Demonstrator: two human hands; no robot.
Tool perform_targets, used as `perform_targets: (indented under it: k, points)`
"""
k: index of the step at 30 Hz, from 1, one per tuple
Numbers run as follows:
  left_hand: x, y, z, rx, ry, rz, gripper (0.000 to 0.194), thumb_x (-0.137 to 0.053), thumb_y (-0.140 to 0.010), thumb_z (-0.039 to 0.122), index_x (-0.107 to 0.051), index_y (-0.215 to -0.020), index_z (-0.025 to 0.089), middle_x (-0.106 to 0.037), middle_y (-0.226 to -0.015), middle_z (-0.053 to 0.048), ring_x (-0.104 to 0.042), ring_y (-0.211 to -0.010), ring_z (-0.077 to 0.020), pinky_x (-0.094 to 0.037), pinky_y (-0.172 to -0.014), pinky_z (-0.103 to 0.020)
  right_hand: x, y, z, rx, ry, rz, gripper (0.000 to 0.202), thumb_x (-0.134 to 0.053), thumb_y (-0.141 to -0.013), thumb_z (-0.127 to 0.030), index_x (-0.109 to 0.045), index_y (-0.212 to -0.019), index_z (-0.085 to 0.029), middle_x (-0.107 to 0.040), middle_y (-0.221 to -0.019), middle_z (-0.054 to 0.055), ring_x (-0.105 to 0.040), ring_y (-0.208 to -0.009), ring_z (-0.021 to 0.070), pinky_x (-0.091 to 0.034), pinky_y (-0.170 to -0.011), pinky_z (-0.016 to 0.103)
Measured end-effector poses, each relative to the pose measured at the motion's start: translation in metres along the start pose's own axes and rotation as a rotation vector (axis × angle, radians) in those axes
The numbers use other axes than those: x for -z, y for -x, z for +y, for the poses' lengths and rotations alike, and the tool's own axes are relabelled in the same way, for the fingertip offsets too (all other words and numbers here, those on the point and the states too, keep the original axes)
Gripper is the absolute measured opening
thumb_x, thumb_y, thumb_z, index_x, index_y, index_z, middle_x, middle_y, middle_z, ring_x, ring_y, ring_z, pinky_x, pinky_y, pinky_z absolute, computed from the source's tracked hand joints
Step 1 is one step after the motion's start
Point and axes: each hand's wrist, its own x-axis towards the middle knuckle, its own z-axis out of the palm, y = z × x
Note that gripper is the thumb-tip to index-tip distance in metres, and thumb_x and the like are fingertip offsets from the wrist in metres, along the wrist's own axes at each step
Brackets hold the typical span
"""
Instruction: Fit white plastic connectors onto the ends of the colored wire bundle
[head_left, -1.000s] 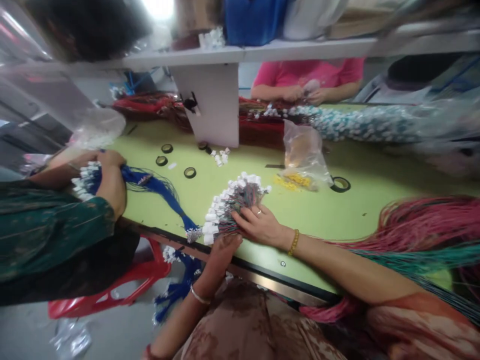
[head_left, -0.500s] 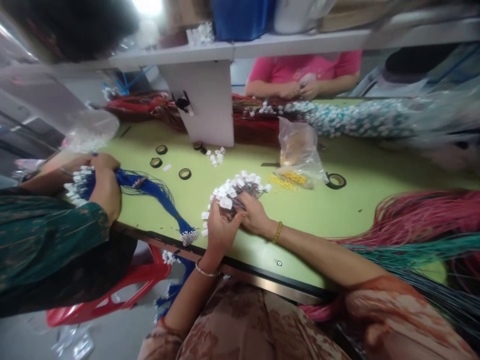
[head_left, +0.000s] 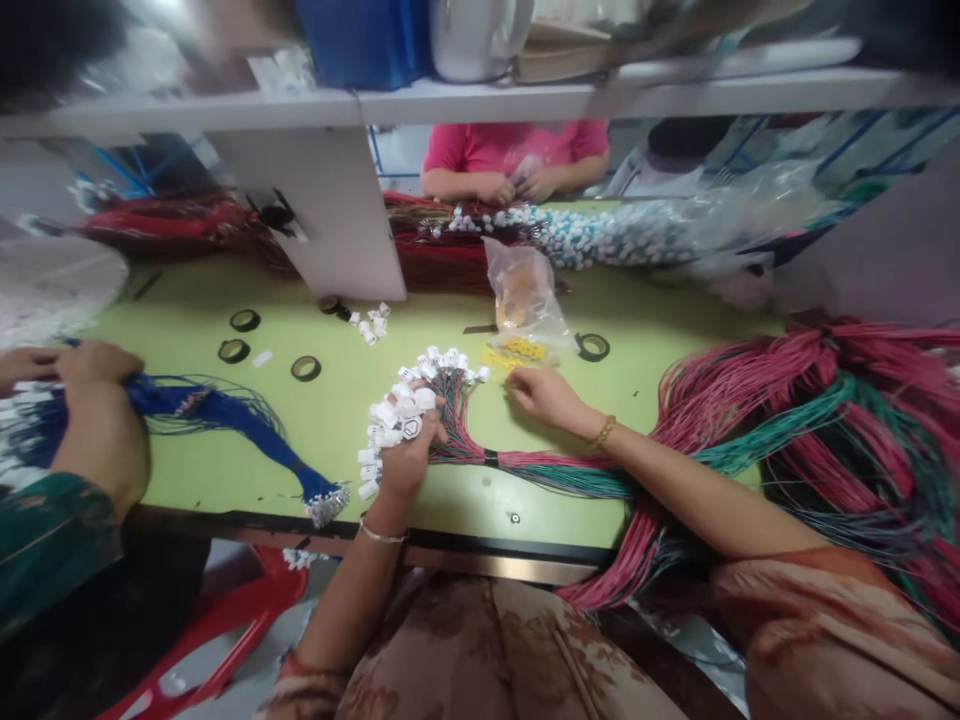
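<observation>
White connectors (head_left: 390,415) fan out at the end of a bundle of pink and green wires (head_left: 540,462), bound with black tape. My left hand (head_left: 411,450) is closed round the wires just behind the connectors. To the right, my right hand (head_left: 549,398) hovers over the green table beside the small yellow pieces (head_left: 517,352). Its fingers are curled and their tips are close together; whether something tiny is between them is too small to tell. A clear bag (head_left: 525,290) with yellow contents lies behind the yellow pieces.
A co-worker's hands (head_left: 97,365) hold blue wires (head_left: 247,425) at the left. Tape rolls (head_left: 305,368) and loose white connectors (head_left: 370,324) lie mid-table. A large heap of pink wires (head_left: 720,380) covers the right side. A shelf (head_left: 585,100) crosses above; another person sits opposite.
My right hand has left the connectors and moved right, near the yellow pieces. My left hand still holds the bundle, whose wires now show. The camera view has shifted right.
</observation>
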Motion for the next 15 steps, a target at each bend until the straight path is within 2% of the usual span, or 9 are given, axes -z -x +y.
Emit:
perform_targets:
  k: [2,5,7,10,12,15]
  points:
    - [-0.003,-0.004,-0.001,-0.017,0.006,-0.050,0.040,-0.069,-0.082,0.059,-0.073,-0.094,0.020,-0.066,-0.069,-0.001,-0.046,-0.048,-0.0101,-0.040,-0.054,-0.029,-0.012,-0.003,0.007,-0.015,-0.013,0.000,0.019,-0.059,-0.088,-0.020,-0.068,-0.103,-0.013,-0.073,-0.093,0.010,-0.059,-0.079,0.0185,-0.039,-0.072,0.028]
    - [-0.004,-0.008,0.001,0.040,0.040,-0.085,0.047,-0.066,-0.081,0.064,-0.074,-0.081,0.018,-0.048,-0.048,0.003,-0.038,-0.047,-0.0107,-0.034,-0.053,-0.029,-0.028,-0.006,0.008,0.011,0.018,0.046,0.016,-0.054,-0.092,-0.022,-0.068,-0.094,-0.014,-0.070,-0.092,0.010,-0.055,-0.078,0.0178,-0.036,-0.070,0.028]
    - [-0.004,-0.008,0.003,0.075,0.092,-0.076,0.044,-0.072,-0.076,0.062,-0.073,-0.080,0.018,-0.057,-0.056,0.000,-0.042,-0.050,-0.0109,-0.036,-0.056,-0.030,-0.032,-0.007,0.008,0.029,0.022,0.065,0.019,-0.049,-0.093,-0.020,-0.064,-0.084,-0.015,-0.067,-0.085,0.009,-0.052,-0.074,0.0170,-0.035,-0.067,0.028]
    - [-0.002,-0.007,0.006,0.126,0.170,-0.037,0.041,-0.080,-0.067,0.053,-0.071,-0.089,0.019,-0.071,-0.082,-0.004,-0.050,-0.055,-0.0109,-0.040,-0.058,-0.031,-0.026,-0.008,0.008,0.093,-0.097,0.127,0.019,-0.049,-0.092,-0.022,-0.058,-0.076,-0.016,-0.063,-0.081,0.007,-0.052,-0.075,0.0172,-0.037,-0.068,0.029]
    - [-0.001,-0.007,0.007,0.160,0.210,-0.041,0.043,-0.083,-0.065,0.047,-0.069,-0.096,0.021,-0.071,-0.083,-0.003,-0.046,-0.049,-0.0081,-0.037,-0.054,-0.029,-0.019,-0.008,0.005,0.111,-0.290,0.161,0.019,-0.052,-0.091,-0.026,-0.056,-0.075,-0.017,-0.062,-0.076,0.005,-0.052,-0.071,0.0161,-0.040,-0.066,0.029]
    - [-0.001,-0.007,0.008,0.189,0.252,-0.075,0.045,-0.083,-0.065,0.047,-0.067,-0.099,0.021,-0.068,-0.078,-0.001,-0.033,-0.043,-0.0041,-0.028,-0.048,-0.028,-0.006,-0.006,-0.010,0.020,-0.743,0.130,0.020,-0.061,-0.090,-0.037,-0.055,-0.083,-0.019,-0.061,-0.066,-0.001,-0.052,-0.055,0.0119,-0.040,-0.052,0.024]
